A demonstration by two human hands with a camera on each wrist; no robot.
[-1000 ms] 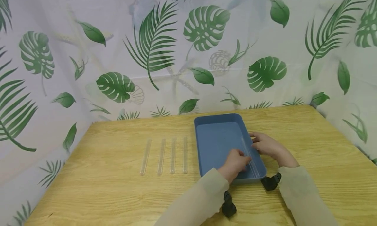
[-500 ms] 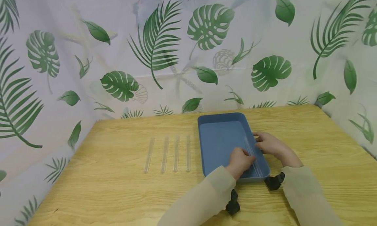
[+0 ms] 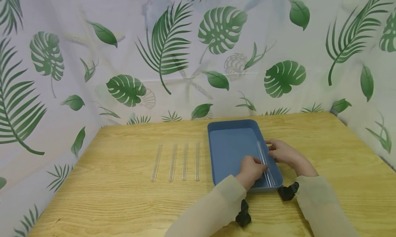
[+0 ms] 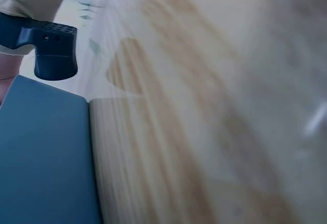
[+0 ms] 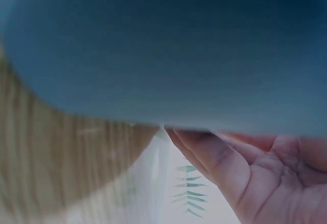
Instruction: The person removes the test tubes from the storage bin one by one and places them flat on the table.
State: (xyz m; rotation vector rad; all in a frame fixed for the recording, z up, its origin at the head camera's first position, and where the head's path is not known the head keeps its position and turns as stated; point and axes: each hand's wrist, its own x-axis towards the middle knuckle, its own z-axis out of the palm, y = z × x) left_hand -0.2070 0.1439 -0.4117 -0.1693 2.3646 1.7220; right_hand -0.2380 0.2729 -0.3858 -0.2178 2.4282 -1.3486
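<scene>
A blue tray (image 3: pixel 232 144) lies on the wooden table. Inside it, along the right wall, is clear tubing that looks like a test tube (image 3: pixel 262 154); whether more than one lies there I cannot tell. My left hand (image 3: pixel 251 169) reaches into the tray and pinches this tube between thumb and fingers. My right hand (image 3: pixel 283 151) rests its fingertips against the tray's right rim from outside. In the right wrist view, the tray wall (image 5: pixel 168 55) hides those fingertips. The left wrist view shows only the tray's outer side (image 4: pixel 46 152), without my left hand.
Several clear test tubes (image 3: pixel 184 161) lie in a row on the table (image 3: pixel 123 195), left of the tray. A leaf-patterned cloth (image 3: pixel 185 58) hangs behind and at the sides. Black wrist cameras (image 3: pixel 287 191) sit near the tray's front edge.
The view shifted slightly, then steadied. The tube in the tray shows brighter and stands a little further from the right wall. Both hands keep nearly the same places.
</scene>
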